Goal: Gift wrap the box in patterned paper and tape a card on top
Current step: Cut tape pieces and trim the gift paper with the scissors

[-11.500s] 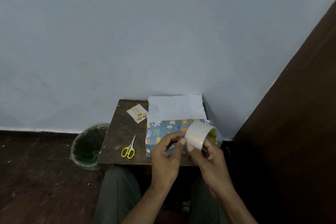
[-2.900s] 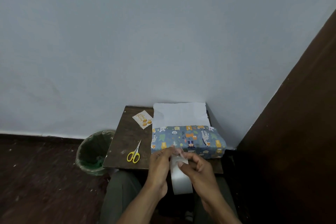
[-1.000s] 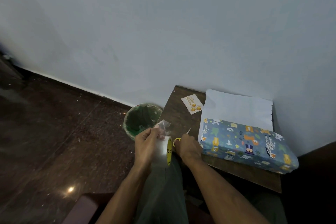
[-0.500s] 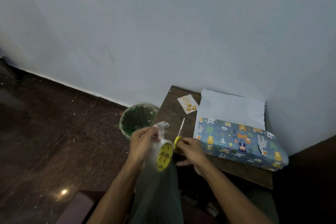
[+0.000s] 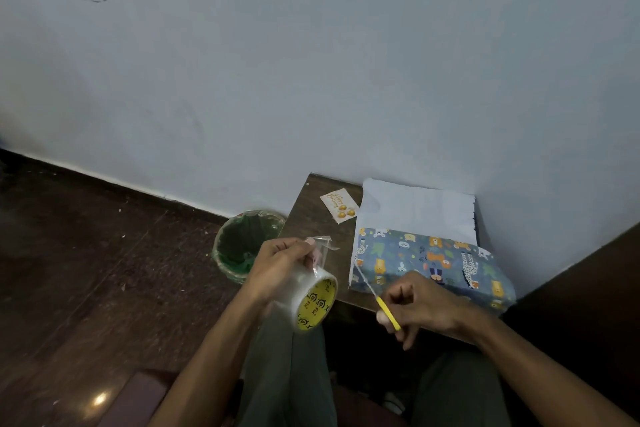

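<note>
Left hand [image 5: 280, 270]: fingers curled round a roll of clear tape [image 5: 311, 302] with a yellow printed core, a loose tape end [image 5: 322, 244] pulled up above the fingers, held off the table's left edge over the lap. Right hand [image 5: 420, 305]: gripping yellow-handled scissors [image 5: 379, 298], blades pointing up-left toward the box. Box [image 5: 429, 267]: wrapped in blue animal-patterned paper, lying on the small dark wooden table [image 5: 311, 218] near its front edge, white paper flap [image 5: 415, 210] spread flat behind it toward the wall. Card [image 5: 339, 205]: small, white with gold marks, flat on the table's far left part, apart from the box. Green-lined waste bin [image 5: 246, 243]: on the floor left of the table.
</note>
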